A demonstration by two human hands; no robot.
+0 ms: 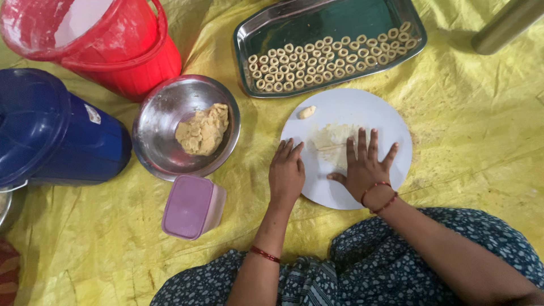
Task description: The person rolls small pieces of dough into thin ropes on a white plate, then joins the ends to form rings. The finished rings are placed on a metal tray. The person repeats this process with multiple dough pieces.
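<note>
Light: soft, even daylight | Shadows: faint | Glare: steel bowl (164, 127) rim, mild | Focus: sharp | Edges: slight wide-angle bending

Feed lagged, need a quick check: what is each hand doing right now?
Left hand: open, flat on the white board's edge, holding nothing.
Right hand: open, fingers spread, palm pressed on the board.

I saw a yellow sheet (464, 153) under everything, a white round board (351, 107) smeared with pale beige dough, and a silver tray (328, 22) with a dark green floor holding tan dough rings (334, 59). Nearby sat a red bucket (130, 62), a blue drum (62, 136), a lilac box (192, 207) and a steel bowl (164, 113) of yellowish dough. My dress (385, 266) was dark blue with small white flowers, and red bangles (379, 195) ringed my wrists.
</note>
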